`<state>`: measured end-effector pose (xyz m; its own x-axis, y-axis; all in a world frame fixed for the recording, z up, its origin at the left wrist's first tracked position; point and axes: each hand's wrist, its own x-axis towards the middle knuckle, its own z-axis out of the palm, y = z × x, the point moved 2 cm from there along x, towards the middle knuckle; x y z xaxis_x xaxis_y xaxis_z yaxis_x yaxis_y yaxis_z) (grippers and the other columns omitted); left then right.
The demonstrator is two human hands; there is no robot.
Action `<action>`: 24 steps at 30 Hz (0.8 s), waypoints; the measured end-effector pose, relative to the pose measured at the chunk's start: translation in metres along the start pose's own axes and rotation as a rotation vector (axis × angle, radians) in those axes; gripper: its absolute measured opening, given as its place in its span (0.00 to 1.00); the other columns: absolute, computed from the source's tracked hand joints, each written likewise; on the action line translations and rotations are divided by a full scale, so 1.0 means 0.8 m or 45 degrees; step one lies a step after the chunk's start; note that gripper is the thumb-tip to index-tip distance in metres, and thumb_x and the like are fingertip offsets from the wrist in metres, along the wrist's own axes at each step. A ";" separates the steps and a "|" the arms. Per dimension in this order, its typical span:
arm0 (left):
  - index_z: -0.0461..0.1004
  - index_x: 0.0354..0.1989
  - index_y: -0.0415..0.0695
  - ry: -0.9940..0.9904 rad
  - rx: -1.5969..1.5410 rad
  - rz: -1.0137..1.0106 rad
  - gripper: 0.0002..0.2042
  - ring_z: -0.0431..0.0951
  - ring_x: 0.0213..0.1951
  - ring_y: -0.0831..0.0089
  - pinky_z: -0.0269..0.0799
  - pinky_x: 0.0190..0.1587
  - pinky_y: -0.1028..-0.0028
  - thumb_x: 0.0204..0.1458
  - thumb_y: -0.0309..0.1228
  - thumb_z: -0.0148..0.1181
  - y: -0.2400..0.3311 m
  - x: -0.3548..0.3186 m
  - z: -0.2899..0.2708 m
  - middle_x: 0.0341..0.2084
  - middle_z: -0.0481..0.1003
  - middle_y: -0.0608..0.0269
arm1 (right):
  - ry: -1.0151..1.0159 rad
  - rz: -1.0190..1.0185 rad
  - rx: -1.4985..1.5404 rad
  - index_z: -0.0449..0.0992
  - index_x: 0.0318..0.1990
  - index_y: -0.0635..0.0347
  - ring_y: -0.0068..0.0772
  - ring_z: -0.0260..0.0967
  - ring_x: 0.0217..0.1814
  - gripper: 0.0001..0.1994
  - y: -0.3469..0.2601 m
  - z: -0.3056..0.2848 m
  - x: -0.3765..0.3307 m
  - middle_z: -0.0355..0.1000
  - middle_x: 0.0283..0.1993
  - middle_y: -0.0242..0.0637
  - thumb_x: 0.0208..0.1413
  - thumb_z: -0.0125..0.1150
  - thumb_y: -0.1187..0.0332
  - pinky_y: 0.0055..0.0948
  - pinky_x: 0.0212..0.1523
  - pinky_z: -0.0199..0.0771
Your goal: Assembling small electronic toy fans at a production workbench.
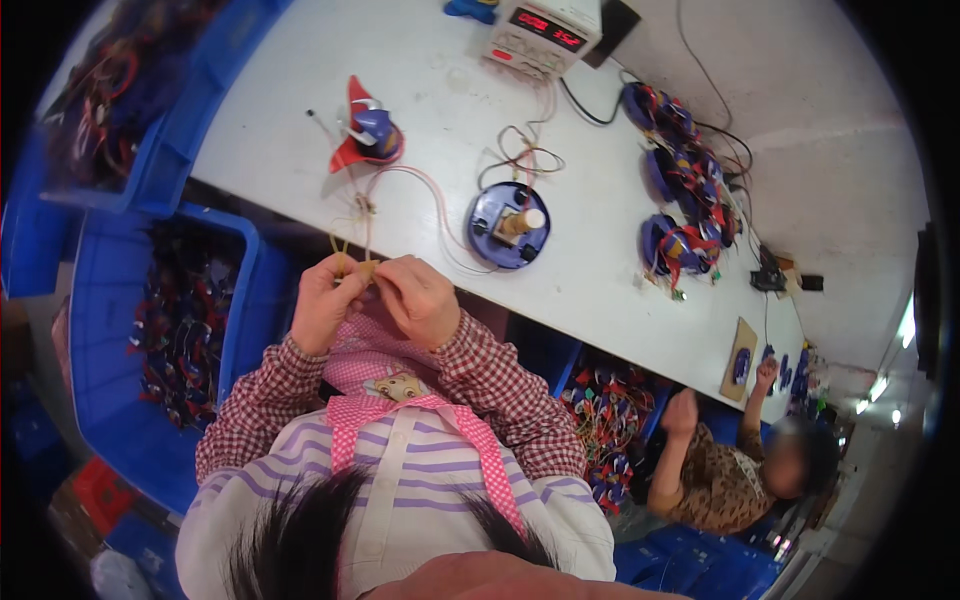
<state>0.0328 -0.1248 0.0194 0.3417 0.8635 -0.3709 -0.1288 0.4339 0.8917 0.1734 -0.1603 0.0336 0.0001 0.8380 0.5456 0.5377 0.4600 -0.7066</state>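
Observation:
My left hand point(328, 296) and my right hand point(419, 297) meet just off the table's near edge. Both are closed, pinching a small tan piece point(368, 268) between the fingertips; its exact kind is too small to make out. Thin wires point(362, 208) run from there up to a red and purple toy part point(372, 132) with silver trim, lying on the white table point(520, 110). To the right, a round purple base point(509, 225) holds a small mechanism with a white knob. Pink wires link that base to a white power supply point(543, 38) with a lit red display.
Blue bins point(110, 330) with many red and purple parts stand at my left. More parts point(685, 180) are grouped along the table's far right. Another bin of wired parts point(606, 420) sits under the table. A co-worker point(730, 480) in a patterned shirt sits further right.

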 end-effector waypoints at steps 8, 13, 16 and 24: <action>0.72 0.26 0.40 0.029 0.097 0.071 0.03 0.64 0.18 0.84 0.58 0.20 0.88 0.49 0.25 0.56 0.000 0.001 -0.016 0.17 0.69 0.69 | -0.004 0.014 0.022 0.73 0.34 0.66 0.34 0.67 0.27 0.10 0.000 0.021 -0.001 0.70 0.31 0.40 0.41 0.57 0.84 0.24 0.29 0.68; 0.75 0.28 0.40 0.030 0.180 0.042 0.05 0.66 0.18 0.82 0.61 0.20 0.86 0.49 0.29 0.58 0.001 0.007 -0.016 0.16 0.70 0.67 | -0.034 -0.038 -0.143 0.71 0.36 0.64 0.41 0.67 0.28 0.09 0.006 0.024 -0.004 0.70 0.32 0.41 0.45 0.55 0.83 0.31 0.30 0.68; 0.73 0.24 0.40 -0.019 0.296 0.196 0.08 0.66 0.17 0.81 0.61 0.20 0.83 0.49 0.31 0.58 -0.003 0.025 -0.010 0.16 0.70 0.68 | -0.010 -0.024 -0.206 0.72 0.37 0.65 0.40 0.66 0.28 0.09 0.017 0.016 -0.006 0.70 0.32 0.42 0.47 0.56 0.80 0.31 0.30 0.68; 0.71 0.25 0.43 0.181 1.332 0.801 0.08 0.72 0.22 0.61 0.69 0.28 0.66 0.45 0.34 0.54 0.045 0.140 0.009 0.21 0.74 0.57 | 0.089 0.149 -0.250 0.69 0.44 0.65 0.33 0.64 0.27 0.14 -0.019 -0.036 -0.016 0.67 0.39 0.42 0.48 0.58 0.80 0.26 0.29 0.68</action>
<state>0.0736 -0.0143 0.0116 0.3768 0.8966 0.2325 0.5964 -0.4269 0.6798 0.1894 -0.1863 0.0500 0.1263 0.8568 0.4999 0.6842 0.2896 -0.6693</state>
